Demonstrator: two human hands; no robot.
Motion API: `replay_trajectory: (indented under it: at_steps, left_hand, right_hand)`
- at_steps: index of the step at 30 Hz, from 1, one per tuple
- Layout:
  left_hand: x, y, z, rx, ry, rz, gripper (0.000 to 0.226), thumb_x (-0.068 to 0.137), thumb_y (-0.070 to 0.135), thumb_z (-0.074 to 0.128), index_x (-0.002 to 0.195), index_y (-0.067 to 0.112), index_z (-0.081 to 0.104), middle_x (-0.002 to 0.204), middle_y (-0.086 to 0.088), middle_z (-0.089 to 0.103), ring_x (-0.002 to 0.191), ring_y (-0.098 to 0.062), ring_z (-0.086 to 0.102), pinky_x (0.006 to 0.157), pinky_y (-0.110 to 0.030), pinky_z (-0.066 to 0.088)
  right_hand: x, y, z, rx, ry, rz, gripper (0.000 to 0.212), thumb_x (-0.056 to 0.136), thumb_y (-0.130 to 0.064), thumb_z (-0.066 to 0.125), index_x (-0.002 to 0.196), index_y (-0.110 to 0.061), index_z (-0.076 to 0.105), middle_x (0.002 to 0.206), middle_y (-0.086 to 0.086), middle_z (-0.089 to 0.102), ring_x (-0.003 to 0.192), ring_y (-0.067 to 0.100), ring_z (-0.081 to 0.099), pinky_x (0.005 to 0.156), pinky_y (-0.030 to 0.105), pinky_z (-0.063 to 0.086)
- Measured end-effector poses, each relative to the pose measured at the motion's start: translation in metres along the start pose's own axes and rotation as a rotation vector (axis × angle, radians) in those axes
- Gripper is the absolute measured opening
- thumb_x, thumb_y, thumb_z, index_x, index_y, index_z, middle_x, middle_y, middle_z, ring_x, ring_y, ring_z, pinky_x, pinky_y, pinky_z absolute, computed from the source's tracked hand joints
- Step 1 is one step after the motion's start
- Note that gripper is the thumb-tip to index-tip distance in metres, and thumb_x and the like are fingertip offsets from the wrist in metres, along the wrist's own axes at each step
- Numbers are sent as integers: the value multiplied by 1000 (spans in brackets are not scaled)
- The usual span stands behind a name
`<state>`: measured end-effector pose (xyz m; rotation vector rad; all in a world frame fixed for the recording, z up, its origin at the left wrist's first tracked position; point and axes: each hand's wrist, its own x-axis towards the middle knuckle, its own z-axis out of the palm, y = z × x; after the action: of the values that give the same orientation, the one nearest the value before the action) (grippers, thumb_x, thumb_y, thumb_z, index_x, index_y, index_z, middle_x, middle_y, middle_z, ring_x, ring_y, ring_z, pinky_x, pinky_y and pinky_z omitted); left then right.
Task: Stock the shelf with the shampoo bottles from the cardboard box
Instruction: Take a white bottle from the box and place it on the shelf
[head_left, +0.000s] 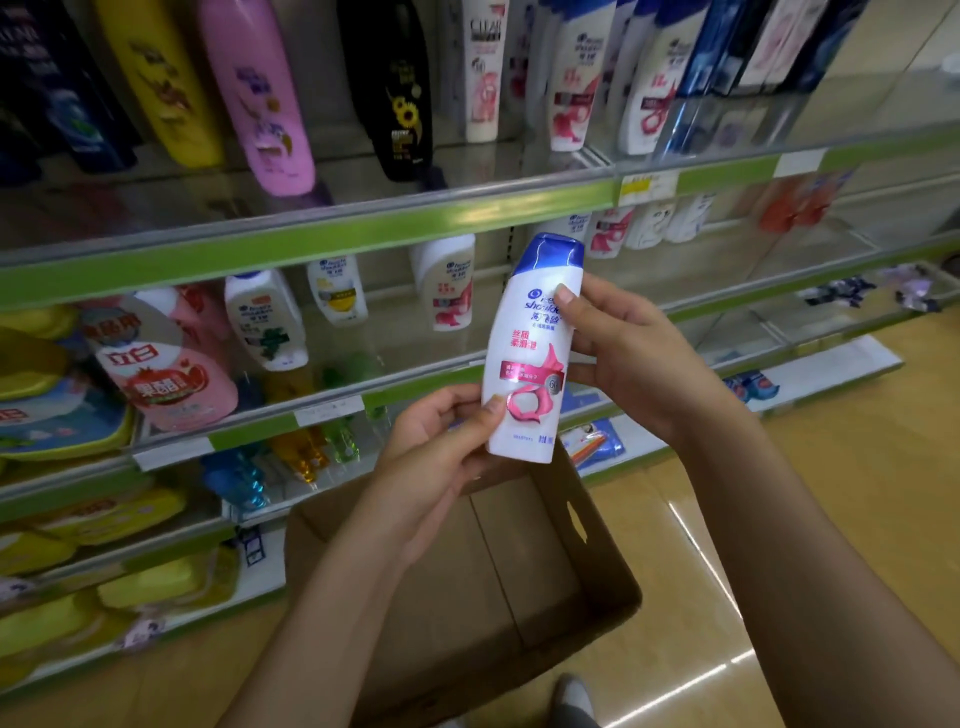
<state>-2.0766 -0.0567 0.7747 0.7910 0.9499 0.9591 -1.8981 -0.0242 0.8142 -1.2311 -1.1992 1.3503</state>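
A white shampoo bottle (530, 358) with a blue cap and a pink swirl label is held upright in front of the shelves. My left hand (441, 447) grips its bottom left corner. My right hand (628, 358) grips its right side, thumb on the label near the top. Below the hands an open cardboard box (519, 597) stands on the floor, and the part of its inside that I see holds no bottles. The glass shelf (415, 353) behind the bottle carries three similar white bottles (447, 286) standing apart.
The upper shelf (363, 228) holds tall yellow, pink, black and white bottles. Pink and yellow refill pouches (171, 374) fill the left of the lower shelves. The shelf rails are green. A tan tiled floor (831, 519) extends to the right. A shoe tip (571, 696) shows at the bottom.
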Motion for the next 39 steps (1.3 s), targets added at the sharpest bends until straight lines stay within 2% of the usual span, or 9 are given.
replay_trajectory:
  at_steps: [3, 10, 15, 21, 24, 27, 31, 35, 39]
  left_hand:
    - [11, 6, 9, 44, 1, 19, 24, 85, 14, 63, 108, 7, 61, 104, -11, 71, 94, -19, 70, 76, -30, 58]
    - [53, 15, 48, 46, 1, 51, 23, 86, 15, 61, 106, 4, 59, 102, -13, 72, 91, -21, 70, 76, -32, 59]
    - [100, 26, 99, 84, 39, 129, 29, 69, 26, 69, 90, 10, 58, 91, -9, 73, 86, -20, 70, 84, -39, 54]
    - [158, 45, 162, 186, 74, 211, 40, 77, 22, 71, 114, 12, 61, 106, -3, 72, 96, -18, 70, 83, -33, 56]
    - [190, 58, 187, 269, 124, 281, 33, 81, 14, 71, 113, 11, 62, 104, -2, 72, 95, -14, 69, 81, -26, 55]
    - [221, 73, 211, 360, 163, 346, 29, 81, 11, 70, 109, 10, 62, 102, -2, 71, 93, -13, 68, 79, -21, 54]
    - [258, 88, 235, 573, 247, 482, 25, 83, 12, 69, 107, 13, 63, 97, 6, 68, 85, 2, 61, 69, -5, 48]
    - [291, 95, 247, 694, 372, 554, 27, 81, 17, 72, 107, 15, 65, 100, 4, 69, 90, -5, 63, 78, -15, 50]
    - [313, 94, 254, 713, 462, 574, 29, 76, 16, 77, 102, 13, 67, 93, 5, 71, 83, -6, 66, 78, -24, 54]
  right_hand:
    - [8, -5, -11, -5, 5, -15, 24, 99, -27, 51, 120, -21, 61, 108, 2, 73, 102, 20, 69, 85, 38, 58]
    - [42, -17, -52, 64, 50, -109, 27, 97, -21, 55, 121, -12, 63, 113, 9, 71, 101, 22, 69, 81, 38, 59]
    - [81, -38, -100, 65, -1, -152, 25, 96, -18, 57, 118, -8, 65, 105, 7, 72, 93, 19, 70, 80, 40, 58]
    - [130, -74, -167, 51, -36, -220, 24, 94, -16, 60, 117, -12, 64, 105, 7, 72, 91, 17, 70, 72, 33, 59]
    - [152, -88, -194, 83, -32, -259, 24, 92, -14, 62, 116, -11, 61, 100, 1, 73, 88, 14, 71, 67, 27, 56]
    - [174, -100, -219, 107, -42, -312, 28, 93, -12, 60, 120, -5, 59, 104, 6, 72, 91, 17, 70, 73, 33, 58]
    - [205, -112, -242, 114, -49, -371, 28, 94, -10, 59, 121, -6, 58, 105, 6, 69, 94, 17, 68, 77, 34, 58]
    - [232, -117, -256, 85, -48, -439, 29, 94, -8, 58, 124, -7, 58, 107, 3, 65, 90, 11, 67, 68, 23, 53]
    - [250, -114, -267, 27, -83, -481, 30, 94, -6, 58, 124, -4, 56, 106, 3, 67, 90, 10, 65, 70, 21, 51]
